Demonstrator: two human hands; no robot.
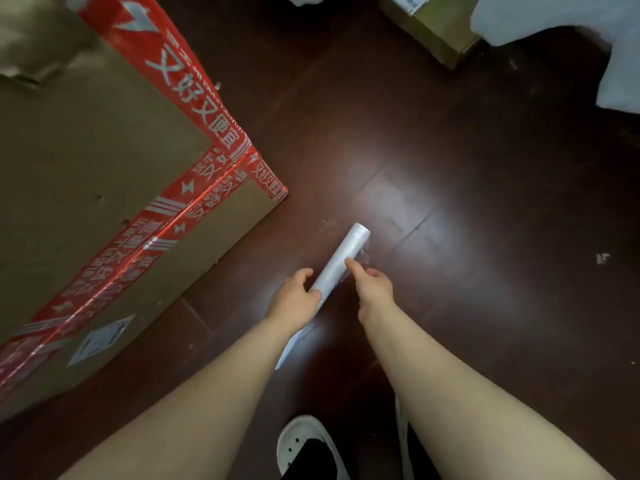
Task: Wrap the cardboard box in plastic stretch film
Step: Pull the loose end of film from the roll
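Note:
A large brown cardboard box (104, 174) sealed with red printed tape fills the left side, standing on the dark wooden floor. To its right, low over the floor, is a white roll of stretch film (341, 259). My left hand (294, 299) grips the roll's near part from the left. My right hand (372, 285) pinches the loose clear film edge on the roll's right side. The roll's near end shows again below my left wrist.
A smaller cardboard box (433, 32) with a label stands at the top right, beside pale blue-white sheeting (571, 26). A scrap (602, 258) lies on the floor at the right. My black-and-white shoe (308, 448) is at the bottom.

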